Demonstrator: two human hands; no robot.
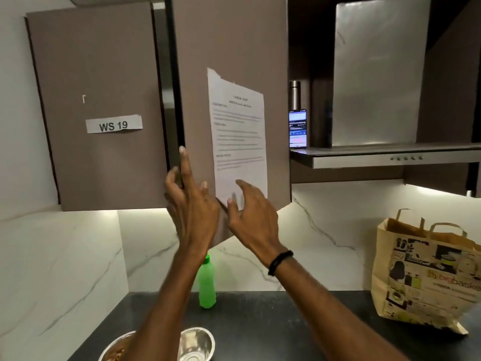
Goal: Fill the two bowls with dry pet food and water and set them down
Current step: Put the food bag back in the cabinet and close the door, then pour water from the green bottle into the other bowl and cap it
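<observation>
Two steel bowls stand on the dark counter at the bottom edge. The left bowl (pixel 114 347) holds brown dry pet food; the right bowl (pixel 197 342) looks to hold clear water. A green plastic bottle (pixel 207 285) stands upright behind them against the marble wall. Both my hands are raised at an upper cabinet door (pixel 229 74) that stands ajar. My left hand (pixel 191 201) touches the door's edge with straight fingers. My right hand (pixel 251 207) is spread flat near the door's lower corner, over a taped printed sheet (pixel 238 136).
A second cabinet door labelled WS 19 (pixel 114 124) is to the left. A printed paper shopping bag (pixel 424 277) stands on the counter at right. Above it is a range hood (pixel 390 157) with a lit phone (pixel 297 128) and a steel flask (pixel 295 95) on its ledge.
</observation>
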